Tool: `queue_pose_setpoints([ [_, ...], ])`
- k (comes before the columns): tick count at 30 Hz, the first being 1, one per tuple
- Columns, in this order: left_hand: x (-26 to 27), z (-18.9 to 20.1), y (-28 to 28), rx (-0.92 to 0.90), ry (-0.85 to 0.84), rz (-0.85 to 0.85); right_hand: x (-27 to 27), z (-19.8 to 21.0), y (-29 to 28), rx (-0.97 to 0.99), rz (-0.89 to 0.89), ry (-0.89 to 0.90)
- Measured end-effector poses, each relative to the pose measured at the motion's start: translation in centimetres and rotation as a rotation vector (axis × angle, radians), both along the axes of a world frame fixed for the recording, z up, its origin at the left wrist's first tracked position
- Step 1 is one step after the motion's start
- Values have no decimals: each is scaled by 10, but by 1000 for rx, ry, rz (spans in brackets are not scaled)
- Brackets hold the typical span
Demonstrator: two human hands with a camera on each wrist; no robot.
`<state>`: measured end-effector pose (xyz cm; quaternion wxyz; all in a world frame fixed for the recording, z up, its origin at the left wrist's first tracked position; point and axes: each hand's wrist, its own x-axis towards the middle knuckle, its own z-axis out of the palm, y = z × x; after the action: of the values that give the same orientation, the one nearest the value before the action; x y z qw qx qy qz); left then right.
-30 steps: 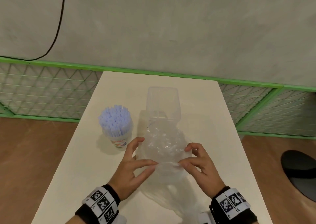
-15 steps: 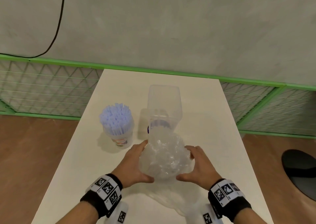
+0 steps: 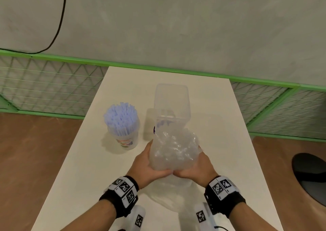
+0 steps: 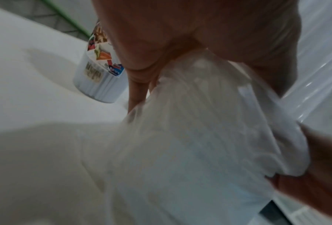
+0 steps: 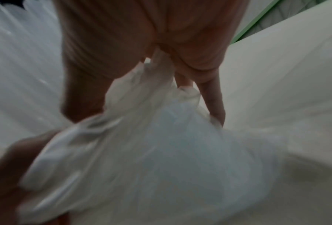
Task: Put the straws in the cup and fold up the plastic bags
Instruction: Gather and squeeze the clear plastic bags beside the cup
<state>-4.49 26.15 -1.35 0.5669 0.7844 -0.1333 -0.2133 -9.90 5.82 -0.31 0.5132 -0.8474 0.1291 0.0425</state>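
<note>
Both wrist views are blurred; my fingertips are hidden behind the plastic bag [image 3: 173, 150]. My left hand [image 3: 147, 166] and right hand [image 3: 197, 168] each grip one side of it, above the table [image 3: 84, 169]. One cup [image 3: 125, 139] of straws [image 3: 120, 118] stands left; one clear container [image 3: 171, 102] stands behind.

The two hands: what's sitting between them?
In the head view, the crumpled clear plastic bag fills the gap, gripped by the left hand and the right hand.
</note>
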Motion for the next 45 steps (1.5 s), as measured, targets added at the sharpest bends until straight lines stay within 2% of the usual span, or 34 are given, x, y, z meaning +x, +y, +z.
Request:
queue_pose_setpoints([
  [4,4,6,-3,-125,68,71,-1,1,15,33,-156,-112],
  [8,9,15,2,-174,94,-62,-5,8,15,85,-268,-150],
  [11,11,21,8,-118,67,-200,-7,11,11,132,-243,-124],
  [13,12,22,8,-88,12,-143,-7,11,11,206,-199,-98],
  [15,14,20,6,-99,-26,-53,-8,15,13,246,-82,-79],
  [17,17,17,7,-109,-30,2,-8,18,13,233,46,-59],
  [19,19,16,8,-105,-13,-12,-9,20,11,202,82,-58],
  [25,16,17,9,-158,114,-205,-11,10,-2,91,0,-17],
  [27,17,17,10,-141,76,-233,-10,7,-1,80,-34,-15],
  [32,21,11,11,-115,-16,-170,-1,-5,7,73,-122,-57],
  [38,19,-10,18,-46,27,-82,8,-29,22,81,-143,18],
  [41,21,-11,17,-48,42,-50,16,-28,21,52,-119,70],
  [45,26,-4,23,-84,15,-40,18,-20,26,51,-132,36],
])
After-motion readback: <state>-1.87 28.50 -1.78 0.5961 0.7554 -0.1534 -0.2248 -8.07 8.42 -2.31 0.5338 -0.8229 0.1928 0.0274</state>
